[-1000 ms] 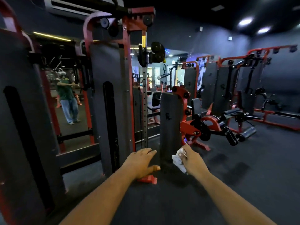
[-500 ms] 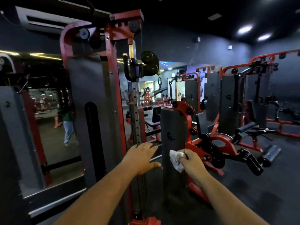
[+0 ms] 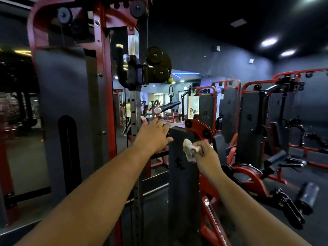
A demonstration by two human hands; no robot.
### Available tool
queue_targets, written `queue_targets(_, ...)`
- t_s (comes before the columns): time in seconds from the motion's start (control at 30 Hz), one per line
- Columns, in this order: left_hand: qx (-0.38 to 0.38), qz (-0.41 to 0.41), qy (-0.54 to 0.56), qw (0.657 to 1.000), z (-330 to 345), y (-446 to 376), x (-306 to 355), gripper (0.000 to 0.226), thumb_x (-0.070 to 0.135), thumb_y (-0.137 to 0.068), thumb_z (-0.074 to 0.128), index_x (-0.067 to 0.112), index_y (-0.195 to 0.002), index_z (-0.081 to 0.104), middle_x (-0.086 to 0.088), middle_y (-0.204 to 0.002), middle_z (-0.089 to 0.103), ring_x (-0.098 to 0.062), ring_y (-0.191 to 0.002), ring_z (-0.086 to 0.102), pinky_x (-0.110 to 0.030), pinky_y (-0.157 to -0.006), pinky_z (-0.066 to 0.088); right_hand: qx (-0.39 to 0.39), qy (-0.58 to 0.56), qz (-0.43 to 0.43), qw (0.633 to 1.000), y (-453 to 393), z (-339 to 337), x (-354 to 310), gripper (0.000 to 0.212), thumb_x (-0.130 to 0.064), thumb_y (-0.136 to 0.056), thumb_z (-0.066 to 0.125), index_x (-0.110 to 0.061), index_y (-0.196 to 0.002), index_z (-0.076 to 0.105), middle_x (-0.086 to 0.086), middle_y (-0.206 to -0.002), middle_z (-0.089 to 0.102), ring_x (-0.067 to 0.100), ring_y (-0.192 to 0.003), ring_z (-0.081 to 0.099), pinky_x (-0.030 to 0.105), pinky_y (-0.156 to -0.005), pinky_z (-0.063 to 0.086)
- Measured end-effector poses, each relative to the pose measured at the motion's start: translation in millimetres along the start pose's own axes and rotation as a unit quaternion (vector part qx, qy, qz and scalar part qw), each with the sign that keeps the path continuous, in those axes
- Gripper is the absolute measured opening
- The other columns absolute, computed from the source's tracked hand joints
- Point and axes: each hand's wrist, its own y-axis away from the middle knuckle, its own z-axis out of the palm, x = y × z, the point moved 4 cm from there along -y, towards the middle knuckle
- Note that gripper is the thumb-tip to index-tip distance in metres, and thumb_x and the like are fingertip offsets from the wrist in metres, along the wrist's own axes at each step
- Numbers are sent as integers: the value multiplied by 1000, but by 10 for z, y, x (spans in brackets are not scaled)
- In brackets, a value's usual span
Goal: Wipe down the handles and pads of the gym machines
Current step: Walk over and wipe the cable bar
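**Cloth in hand at the cable machine**

Here I have both arms stretched out in front of me toward the red-framed cable machine (image 3: 104,86). My left hand (image 3: 153,134) reaches forward with its fingers straight and loosely together, holding nothing; whether it touches the perforated steel upright (image 3: 135,139) behind it I cannot tell. My right hand (image 3: 204,153) has its fingers curled tight round a crumpled white cloth (image 3: 190,150), which sticks out to the left of the knuckles, in front of the upper part of a dark grey shroud panel (image 3: 182,183). That panel bears a small dark logo I cannot make out. White lettering runs along the red frame rail (image 3: 215,226) at the bottom, too blurred to read. A black bar handle (image 3: 167,106) hangs from a carabiner under the machine's pulley carriage (image 3: 156,65), above and beyond my hands.
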Motion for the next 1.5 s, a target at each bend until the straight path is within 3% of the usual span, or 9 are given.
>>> queue_targets(0.13,14,-20,-38,999,284,-846,-210,73,58,-105,41,20,-162,20,-13,-168,24,-33,-155,21,-61,-121,26,1,11,-33,999,-683,266,124,36,-13,-97,63,-33,-127,64,-14,-115,68,-4,-96,63,8,-71,48)
queue_targets(0.3,14,-35,-171,985,609,-1671,-417,71,45,-107,45,16,-164,14,-19,-165,25,-42,-151,25,-68,-117,25,7,4,-37,999,-1414,505,369,34,-11,-98,60,-30,-124,69,-15,-108,72,-3,-97,65,24,-88,55)
queue_targets(0.53,11,-31,-210,977,802,-2088,-732,42,29,-107,51,10,-144,47,-7,-111,64,-25,-95,64,-45,-85,50,13,16,-91,996,-2497,762,822,31,-7,-95,61,-29,-116,71,-14,-100,72,1,-85,65,19,-72,49)
queue_targets(0.73,10,-68,-240,968,903,-2058,-1059,53,39,-107,43,18,-154,32,-5,-133,61,-25,-115,62,-45,-94,46,34,17,-117,992,-3434,840,1199,33,-9,-100,57,-32,-121,68,-7,-95,72,10,-74,66,38,-67,58)
queue_targets(0.83,6,-82,-250,965,946,-2333,-1030,56,59,-104,38,21,-145,40,-4,-130,62,-25,-116,61,-43,-91,46,60,5,-140,988,-3836,873,1242,43,1,-98,55,-27,-128,68,-1,-109,74,9,-85,66,28,-73,56)
queue_targets(0.97,-20,-88,-242,966,1226,-2945,-879,73,72,-99,36,18,-148,39,-10,-134,59,-29,-119,60,-46,-93,48,64,18,-182,981,-4194,1032,1167,47,8,-94,54,-21,-127,70,2,-122,71,17,-104,66,40,-94,56)
queue_targets(1.13,0,-85,-170,982,1480,-3617,-704,68,68,-99,45,16,-144,41,-10,-126,61,-30,-111,61,-44,-90,49,71,50,-250,964,-4319,1259,1085,43,7,-94,55,-18,-127,69,-1,-130,67,11,-122,58,27,-110,44)
queue_targets(1.3,30,-76,-119,990,1687,-3921,-701,57,61,-103,45,14,-135,47,-2,-91,56,-24,-81,57,-34,-62,38,129,58,-234,962,-4506,1239,1263,44,9,-93,56,-13,-129,68,2,-134,65,13,-126,58,33,-114,43)
queue_targets(1.5,70,-42,-90,993,1860,-3977,-837,62,68,-102,38,14,-130,49,-4,-84,52,-25,-76,56,-36,-61,45,231,52,-215,947,-4773,1086,1332,46,14,-90,53,-9,-126,70,6,-128,69,13,-120,60,-3,-101,30)
